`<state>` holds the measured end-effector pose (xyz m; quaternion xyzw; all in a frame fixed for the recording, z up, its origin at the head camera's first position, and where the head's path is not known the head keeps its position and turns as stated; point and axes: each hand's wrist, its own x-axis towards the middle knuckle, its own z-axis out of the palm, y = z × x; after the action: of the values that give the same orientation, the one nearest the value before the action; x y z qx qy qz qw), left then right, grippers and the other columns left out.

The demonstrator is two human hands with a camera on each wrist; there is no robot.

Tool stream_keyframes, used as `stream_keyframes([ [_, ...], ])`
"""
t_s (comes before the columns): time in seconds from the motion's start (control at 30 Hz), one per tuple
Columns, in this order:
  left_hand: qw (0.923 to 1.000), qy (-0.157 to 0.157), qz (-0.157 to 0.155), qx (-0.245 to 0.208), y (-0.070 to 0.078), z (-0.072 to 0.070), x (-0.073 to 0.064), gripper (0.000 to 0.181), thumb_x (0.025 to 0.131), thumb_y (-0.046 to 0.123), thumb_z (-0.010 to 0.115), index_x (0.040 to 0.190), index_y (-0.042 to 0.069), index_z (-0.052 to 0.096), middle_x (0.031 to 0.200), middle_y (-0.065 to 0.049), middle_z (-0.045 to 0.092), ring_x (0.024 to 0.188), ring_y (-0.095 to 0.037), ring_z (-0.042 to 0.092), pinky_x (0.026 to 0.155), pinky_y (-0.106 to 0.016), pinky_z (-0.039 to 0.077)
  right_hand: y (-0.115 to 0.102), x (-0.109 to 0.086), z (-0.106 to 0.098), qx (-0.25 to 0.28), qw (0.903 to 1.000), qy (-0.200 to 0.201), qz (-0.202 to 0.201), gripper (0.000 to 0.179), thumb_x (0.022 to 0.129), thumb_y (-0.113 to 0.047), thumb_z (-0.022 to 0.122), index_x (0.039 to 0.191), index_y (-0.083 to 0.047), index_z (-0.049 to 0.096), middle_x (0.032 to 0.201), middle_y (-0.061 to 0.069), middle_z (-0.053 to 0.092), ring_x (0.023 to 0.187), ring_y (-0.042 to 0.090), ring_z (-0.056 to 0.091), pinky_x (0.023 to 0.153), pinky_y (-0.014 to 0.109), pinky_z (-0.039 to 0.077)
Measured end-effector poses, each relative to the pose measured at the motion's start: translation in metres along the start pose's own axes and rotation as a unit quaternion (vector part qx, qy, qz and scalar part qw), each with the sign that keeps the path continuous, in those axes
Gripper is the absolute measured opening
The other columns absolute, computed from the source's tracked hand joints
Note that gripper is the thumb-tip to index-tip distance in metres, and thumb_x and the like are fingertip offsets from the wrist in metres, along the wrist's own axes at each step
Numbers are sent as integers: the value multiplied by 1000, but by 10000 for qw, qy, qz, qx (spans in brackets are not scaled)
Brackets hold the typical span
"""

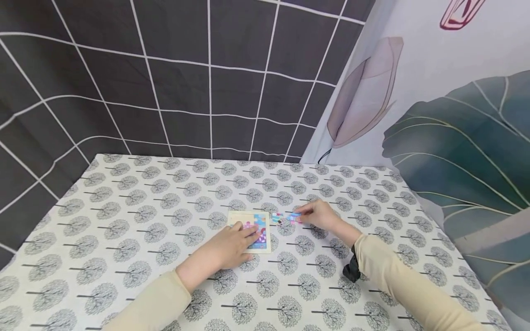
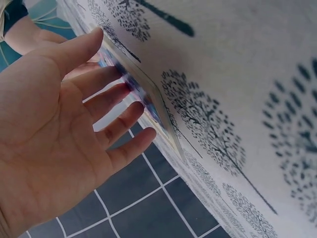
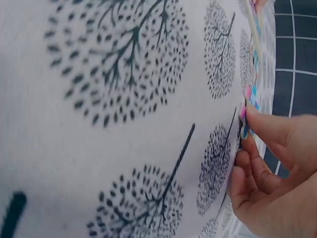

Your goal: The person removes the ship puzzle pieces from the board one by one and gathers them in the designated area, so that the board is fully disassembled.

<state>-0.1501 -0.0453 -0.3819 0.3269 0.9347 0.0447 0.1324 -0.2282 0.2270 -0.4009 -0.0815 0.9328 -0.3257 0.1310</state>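
Observation:
A jigsaw puzzle [image 1: 260, 246] with a colourful picture lies partly filled in its pale frame [image 1: 268, 232] on the table. Over its left side lies my left hand [image 1: 232, 243], fingers extended, the fingertips on the puzzle. The left wrist view shows the palm of that hand [image 2: 59, 124] with fingers spread at the frame's edge [image 2: 163, 119]. To the right of the frame, my right hand [image 1: 320, 215] pinches a blue and pink puzzle piece [image 1: 294, 217] between thumb and fingers, low over the cloth. In the right wrist view the thumb [image 3: 272, 124] presses on this piece [image 3: 244, 116].
Another loose puzzle piece [image 1: 277, 218] lies between the frame and my right hand. The tablecloth [image 1: 165, 230] is white with printed trees. A dark gridded curtain [image 1: 178, 82] hangs behind the table, and a leaf-patterned cloth [image 1: 463, 138] hangs at the right.

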Motion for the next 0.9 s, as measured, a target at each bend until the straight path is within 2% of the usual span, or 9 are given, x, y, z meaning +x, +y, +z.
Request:
stream_keyframes([
  [0.17, 10000, 62, 15, 5, -1, 2, 1, 59, 90, 39, 57, 141, 14, 42, 149, 1, 36, 120, -22, 42, 102, -42, 41, -4, 2, -3, -92, 9998, -186, -83, 24, 78, -10, 73, 102, -6, 71, 81, 1, 65, 68, 12, 53, 58, 23, 47],
  [0.27, 9999, 109, 54, -10, -1, 2, 2, 55, 91, 36, 56, 140, 13, 43, 148, 0, 38, 116, -21, 44, 99, -40, 44, -6, 4, -5, -90, 9993, -337, -106, 22, 78, -10, 73, 100, -5, 70, 79, 1, 63, 66, 12, 50, 57, 23, 45],
  [0.43, 9999, 111, 78, -15, 1, 0, 2, 48, 94, 29, 52, 138, 12, 46, 146, 0, 40, 113, -22, 46, 97, -39, 46, -8, 6, -8, -61, 9990, -429, 64, 19, 78, -11, 73, 96, -6, 71, 83, 2, 65, 70, 13, 53, 62, 24, 47],
  [0.6, 9999, 76, 24, -66, 4, -3, 2, 46, 94, 26, 52, 138, 11, 46, 146, -1, 40, 116, -23, 46, 98, -39, 45, -6, 7, -8, 94, 9990, -343, 269, 16, 76, -9, 74, 91, -6, 71, 86, 3, 65, 79, 14, 57, 70, 26, 51],
  [0.73, 9999, 34, -40, -94, 4, -3, 1, 46, 95, 26, 52, 138, 11, 46, 146, 0, 40, 119, -23, 45, 100, -40, 44, -3, 8, -9, 106, 9990, -443, 5, 16, 76, -9, 74, 91, -6, 69, 85, 2, 64, 78, 13, 56, 71, 24, 50],
  [0.9, 9999, -9, -64, -120, 3, -3, 2, 46, 95, 22, 51, 139, 12, 45, 147, 0, 39, 117, -23, 45, 100, -40, 44, 1, 9, -13, -89, 9928, -932, -745, 16, 79, -7, 70, 93, -3, 65, 83, 3, 59, 75, 12, 53, 70, 22, 50],
])
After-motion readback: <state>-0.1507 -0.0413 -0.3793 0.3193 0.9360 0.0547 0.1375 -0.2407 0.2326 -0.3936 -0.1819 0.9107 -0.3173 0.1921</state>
